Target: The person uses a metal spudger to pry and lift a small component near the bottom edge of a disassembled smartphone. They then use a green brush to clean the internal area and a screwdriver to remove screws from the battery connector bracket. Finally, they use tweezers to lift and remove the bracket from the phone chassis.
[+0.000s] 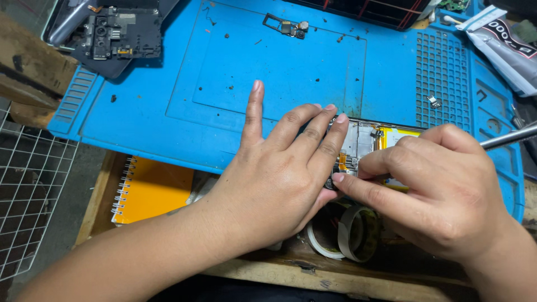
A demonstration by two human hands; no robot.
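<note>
Nearest the camera, tape rolls point(349, 235) are seen lying in a wooden tray below the hands, w/ an orange spiral notebook point(154, 190) tucked under the mat edge at left. The opened phone point(363, 145) is held at the near right edge of the blue work mat point(279, 67) on the table. It is pinned by the left hand point(279, 179): fingers pressed on its top end, thumb below, index finger raised off it. The right hand point(442, 190) is closed on a metal tool point(509, 137), probably a screwdriver, tip hidden behind the fingers; its forefinger is laid along the phone's near side. Farther back, a small camera part point(288, 26) is seen mid-mat, a dark phone frame point(114, 36) at far left, a glue tube point(503, 45) at far right.
</note>
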